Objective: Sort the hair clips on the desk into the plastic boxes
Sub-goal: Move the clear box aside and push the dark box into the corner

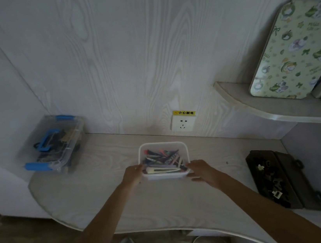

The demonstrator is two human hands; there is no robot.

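A white open plastic box [162, 146] stands in the middle of the desk, near the wall. It holds several colourful hair clips [161, 157]. My left hand [132, 175] grips the box's near left corner. My right hand [202, 171] rests against its near right corner, fingers on the rim. At the back left is a clear plastic box [53, 143] with blue latches and a blue handle, lid closed, dark clips inside. At the right edge lies a dark open case [281, 178] with several dark clips in it.
A wall socket [182, 123] with a yellow warning label sits just behind the white box. A raised shelf [255, 104] at the right carries a leaning green patterned board [293, 48] and some small items. The desk's curved front edge [149, 230] is near my body.
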